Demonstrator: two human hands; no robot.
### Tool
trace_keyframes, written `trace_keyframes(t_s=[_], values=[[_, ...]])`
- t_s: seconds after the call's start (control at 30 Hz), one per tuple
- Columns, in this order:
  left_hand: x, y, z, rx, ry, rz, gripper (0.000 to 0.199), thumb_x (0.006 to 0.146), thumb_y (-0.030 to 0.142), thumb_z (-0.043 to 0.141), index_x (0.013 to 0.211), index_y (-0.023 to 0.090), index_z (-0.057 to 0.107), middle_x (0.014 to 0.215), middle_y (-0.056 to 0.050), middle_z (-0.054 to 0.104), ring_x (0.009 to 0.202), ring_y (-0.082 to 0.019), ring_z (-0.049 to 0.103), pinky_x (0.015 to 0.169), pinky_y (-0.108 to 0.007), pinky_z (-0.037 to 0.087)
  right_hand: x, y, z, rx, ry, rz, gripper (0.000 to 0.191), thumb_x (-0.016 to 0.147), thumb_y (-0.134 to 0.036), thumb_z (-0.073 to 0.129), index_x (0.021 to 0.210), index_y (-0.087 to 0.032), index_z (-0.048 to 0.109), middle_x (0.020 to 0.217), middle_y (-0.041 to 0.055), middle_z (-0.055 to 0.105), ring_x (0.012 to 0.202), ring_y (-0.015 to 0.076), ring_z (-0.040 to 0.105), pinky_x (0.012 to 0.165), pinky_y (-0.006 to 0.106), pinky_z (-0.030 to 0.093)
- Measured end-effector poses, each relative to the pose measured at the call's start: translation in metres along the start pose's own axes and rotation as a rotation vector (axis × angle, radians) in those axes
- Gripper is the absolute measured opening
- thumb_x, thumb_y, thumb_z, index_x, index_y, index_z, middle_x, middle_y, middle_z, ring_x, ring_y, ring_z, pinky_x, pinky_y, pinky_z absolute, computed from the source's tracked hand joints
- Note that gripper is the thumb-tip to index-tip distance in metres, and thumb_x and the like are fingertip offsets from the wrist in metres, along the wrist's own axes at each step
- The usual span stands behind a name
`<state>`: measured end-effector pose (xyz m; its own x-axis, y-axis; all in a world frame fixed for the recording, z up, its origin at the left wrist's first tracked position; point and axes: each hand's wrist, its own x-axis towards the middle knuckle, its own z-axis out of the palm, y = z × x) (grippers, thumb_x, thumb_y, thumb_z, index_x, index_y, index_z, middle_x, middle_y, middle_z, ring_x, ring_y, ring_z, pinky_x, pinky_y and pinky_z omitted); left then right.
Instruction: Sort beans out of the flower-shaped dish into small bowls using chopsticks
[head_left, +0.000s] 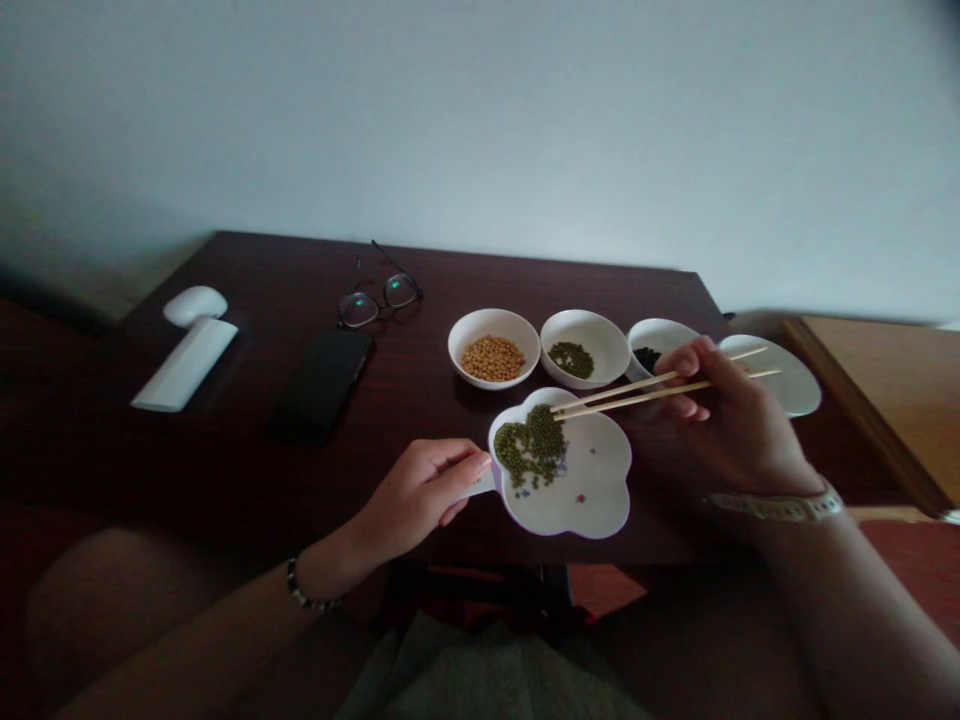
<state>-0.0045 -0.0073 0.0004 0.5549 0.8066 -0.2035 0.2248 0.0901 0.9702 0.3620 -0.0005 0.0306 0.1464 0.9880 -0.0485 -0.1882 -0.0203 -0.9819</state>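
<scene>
The small green beans [546, 435] sit in a heap on the left side of the white flower-shaped dish [604, 475], and a few lie loose away from the heap. The left grip [424, 492] is closed around the dish's short handle [480, 484], which sticks out to the left and a bit to the near side. The right grip [731, 425] is closed around two chopsticks [630, 401]. The beans lie to the left of the right grip and a little nearer, so the chopsticks reach across to them. The sticks are long and thin and run from side to side, with their tips at the left and their back ends up to the far right. The tips are at the right side of the heap, but I can't tell if they pinch a bean. The left grip is closer to the heap than the right one. Just past the dish, on the far side, stands a bowl [611, 350] with more green beans. A bowl of yellow beans [491, 358] stands to its left on the dark tabletop [420, 390].
</scene>
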Motion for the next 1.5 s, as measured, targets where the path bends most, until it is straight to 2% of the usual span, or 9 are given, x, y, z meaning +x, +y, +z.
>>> trace_keyframes(t_s=[0.1,0.17,0.3,0.4,0.6,0.83,1.07,1.3,1.5], values=[[-0.001,-0.004,-0.001,-0.002,-0.010,0.000,0.048,0.116,0.048,0.060,0.075,0.021,0.061,0.054,0.006,0.052,0.049,-0.010,0.043,0.051,-0.025,0.029,0.010,0.000,-0.019,0.020,0.095,-0.118,0.036,0.103,-0.056,0.090,0.086,-0.030,0.072,0.085,0.0030,0.063,0.063,0.0173,0.051,0.046,0.035,0.038],[-0.002,-0.006,-0.002,-0.004,-0.013,-0.001,0.048,0.116,0.048,0.059,0.076,0.021,0.061,0.054,0.007,0.052,0.049,-0.010,0.042,0.051,-0.025,0.029,0.015,0.001,-0.028,0.019,0.150,-0.179,0.031,0.103,-0.048,0.092,0.087,-0.028,0.074,0.090,0.0033,0.066,0.069,0.0161,0.058,0.052,0.034,0.044],[-0.003,-0.005,-0.003,-0.005,-0.009,-0.006,0.048,0.116,0.048,0.060,0.076,0.021,0.061,0.054,0.006,0.052,0.049,-0.010,0.043,0.051,-0.025,0.029,0.016,0.004,-0.025,0.015,0.264,-0.246,0.032,0.102,-0.049,0.093,0.086,-0.026,0.077,0.097,0.0030,0.070,0.073,0.0152,0.060,0.054,0.032,0.047],[-0.002,-0.002,-0.002,0.001,-0.003,-0.009,0.048,0.115,0.048,0.060,0.075,0.021,0.060,0.054,0.006,0.052,0.049,-0.010,0.043,0.050,-0.025,0.029,0.008,0.005,-0.010,0.011,0.199,-0.177,0.033,0.104,-0.052,0.090,0.086,-0.026,0.077,0.095,0.0030,0.070,0.067,0.0150,0.057,0.048,0.032,0.044],[0.002,0.004,0.001,0.002,-0.004,-0.005,0.048,0.115,0.048,0.060,0.075,0.021,0.060,0.054,0.006,0.051,0.048,-0.011,0.041,0.050,-0.025,0.029,-0.009,0.004,0.021,-0.047,-0.086,0.001,0.038,0.108,-0.059,0.083,0.090,-0.026,0.075,0.075,0.0022,0.064,0.057,0.0150,0.052,0.046,0.029,0.042],[0.004,0.007,0.002,-0.017,-0.043,-0.018,0.046,0.114,0.050,0.062,0.079,0.020,0.064,0.055,0.005,0.054,0.049,-0.011,0.044,0.050,-0.025,0.028,-0.011,0.009,0.021,-0.112,-0.187,0.069,0.041,0.110,-0.061,0.079,0.092,-0.025,0.076,0.070,0.0010,0.064,0.056,0.0142,0.051,0.048,0.027,0.042],[0.001,0.010,0.004,-0.021,-0.047,-0.026,0.047,0.114,0.052,0.062,0.081,0.019,0.067,0.056,0.005,0.054,0.051,-0.011,0.044,0.050,-0.025,0.028,-0.009,0.011,0.021,-0.052,-0.190,0.104,0.042,0.113,-0.059,0.075,0.091,-0.024,0.074,0.075,0.0025,0.067,0.062,0.0148,0.055,0.054,0.027,0.045],[0.002,0.007,0.003,-0.020,-0.034,-0.021,0.048,0.114,0.052,0.062,0.079,0.020,0.064,0.055,0.005,0.053,0.049,-0.011,0.043,0.050,-0.024,0.027,-0.009,0.010,0.021,-0.045,-0.146,0.103,0.041,0.109,-0.060,0.079,0.089,-0.026,0.072,0.076,0.0022,0.063,0.060,0.0162,0.050,0.050,0.029,0.043],[0.000,0.006,0.001,-0.019,-0.045,-0.009,0.047,0.115,0.051,0.061,0.078,0.021,0.063,0.056,0.005,0.053,0.050,-0.010,0.043,0.050,-0.025,0.028,-0.009,0.005,0.024,-0.008,-0.147,0.045,0.041,0.109,-0.057,0.081,0.086,-0.025,0.070,0.074,0.0010,0.057,0.058,0.0138,0.047,0.046,0.027,0.035]])
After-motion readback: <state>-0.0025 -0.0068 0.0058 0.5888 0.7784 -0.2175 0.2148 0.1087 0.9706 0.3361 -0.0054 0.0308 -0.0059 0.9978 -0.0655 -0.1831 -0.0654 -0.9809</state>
